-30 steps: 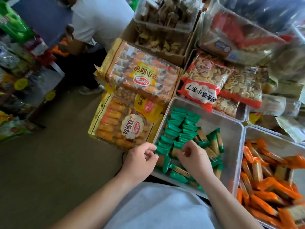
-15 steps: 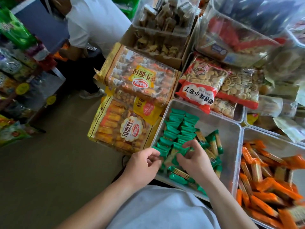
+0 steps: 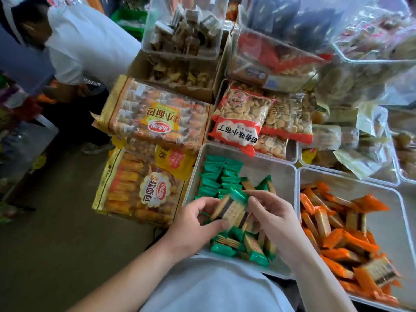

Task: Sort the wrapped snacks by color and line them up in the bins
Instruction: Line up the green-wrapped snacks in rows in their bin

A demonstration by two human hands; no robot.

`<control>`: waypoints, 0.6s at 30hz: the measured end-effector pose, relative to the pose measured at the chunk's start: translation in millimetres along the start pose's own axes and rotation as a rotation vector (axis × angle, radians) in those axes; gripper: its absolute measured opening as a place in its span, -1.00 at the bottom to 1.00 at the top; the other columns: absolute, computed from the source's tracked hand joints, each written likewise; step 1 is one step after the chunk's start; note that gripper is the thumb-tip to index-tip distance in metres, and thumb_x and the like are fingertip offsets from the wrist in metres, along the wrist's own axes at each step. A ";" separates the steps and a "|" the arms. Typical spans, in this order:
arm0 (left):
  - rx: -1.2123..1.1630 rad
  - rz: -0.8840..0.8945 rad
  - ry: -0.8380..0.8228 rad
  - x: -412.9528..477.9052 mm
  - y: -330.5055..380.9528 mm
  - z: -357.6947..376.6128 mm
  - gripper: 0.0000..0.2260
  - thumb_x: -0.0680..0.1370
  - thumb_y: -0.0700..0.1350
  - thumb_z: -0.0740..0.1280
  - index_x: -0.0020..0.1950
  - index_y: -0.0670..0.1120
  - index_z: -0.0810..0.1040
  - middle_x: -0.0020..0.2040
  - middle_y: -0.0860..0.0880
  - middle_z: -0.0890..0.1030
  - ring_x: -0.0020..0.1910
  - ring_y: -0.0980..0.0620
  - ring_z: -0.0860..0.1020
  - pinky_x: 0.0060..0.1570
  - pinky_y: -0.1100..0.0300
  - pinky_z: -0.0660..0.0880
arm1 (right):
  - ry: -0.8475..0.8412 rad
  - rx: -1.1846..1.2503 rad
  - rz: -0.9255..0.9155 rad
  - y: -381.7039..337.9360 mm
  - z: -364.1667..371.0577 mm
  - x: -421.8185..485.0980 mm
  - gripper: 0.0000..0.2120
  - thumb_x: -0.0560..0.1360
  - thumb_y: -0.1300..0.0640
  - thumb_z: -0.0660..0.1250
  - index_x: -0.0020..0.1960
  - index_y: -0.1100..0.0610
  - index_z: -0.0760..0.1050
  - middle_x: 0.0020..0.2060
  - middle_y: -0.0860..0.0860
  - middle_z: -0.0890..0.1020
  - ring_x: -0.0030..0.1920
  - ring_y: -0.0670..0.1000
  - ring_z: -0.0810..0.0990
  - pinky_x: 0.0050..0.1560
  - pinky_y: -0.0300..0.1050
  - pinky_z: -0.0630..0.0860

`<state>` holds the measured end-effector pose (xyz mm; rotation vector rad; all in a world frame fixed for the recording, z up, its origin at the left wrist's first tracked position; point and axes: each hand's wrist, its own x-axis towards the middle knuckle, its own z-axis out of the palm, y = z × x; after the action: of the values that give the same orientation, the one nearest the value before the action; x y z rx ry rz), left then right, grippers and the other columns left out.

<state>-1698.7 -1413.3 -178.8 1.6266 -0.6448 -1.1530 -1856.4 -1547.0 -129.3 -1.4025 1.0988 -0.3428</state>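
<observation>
Green-snack bin (image 3: 279,176): partly lined.
Left hand (image 3: 195,224) and right hand (image 3: 272,219) each keep a closed grip on one green stack (image 3: 229,210) over its middle; far rows (image 3: 216,174) lined, near pile (image 3: 247,244) loose, orange snacks (image 3: 337,233) to its right jumbled.

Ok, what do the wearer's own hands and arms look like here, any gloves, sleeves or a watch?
No gloves on the left hand or the right hand, and no rings show. The left forearm and right forearm are bare to the frame edge: no sleeve, watch or band in view. A plain pale grey shirt covers the torso between them.
</observation>
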 end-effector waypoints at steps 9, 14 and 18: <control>0.413 0.144 0.043 2.6 10.3 11.1 -0.50 0.39 0.23 0.56 0.28 0.21 0.53 0.17 0.25 0.55 0.17 0.25 0.54 0.10 0.35 0.51 | 0.155 0.052 0.019 4.2 5.1 7.5 -0.75 0.49 0.14 0.56 0.01 0.19 0.51 -0.26 0.18 0.72 -0.28 0.16 0.75 -0.20 0.19 0.72; 0.391 0.175 0.040 8.2 14.7 14.7 -0.70 0.48 0.08 0.51 0.19 0.13 0.60 0.05 0.19 0.68 0.07 0.19 0.64 0.07 0.06 0.62 | 0.072 0.043 -0.060 -3.2 8.4 3.3 -0.80 0.55 0.01 0.48 0.05 0.10 0.57 -0.29 0.13 0.72 -0.30 0.17 0.72 -0.18 0.22 0.71; 0.093 0.003 -0.025 9.6 11.3 11.5 -0.83 0.59 0.00 0.48 0.18 0.09 0.68 0.07 0.10 0.73 0.12 0.10 0.67 0.18 0.00 0.62 | 0.064 -0.114 -0.164 5.9 1.3 8.2 -0.83 0.61 0.01 0.39 0.18 -0.10 0.66 -0.15 0.07 0.62 -0.17 0.11 0.64 -0.11 0.17 0.66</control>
<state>-1704.0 -1430.2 -172.4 1.6906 -0.7264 -1.1578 -1853.7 -1551.2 -138.2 -1.5970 1.0714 -0.4518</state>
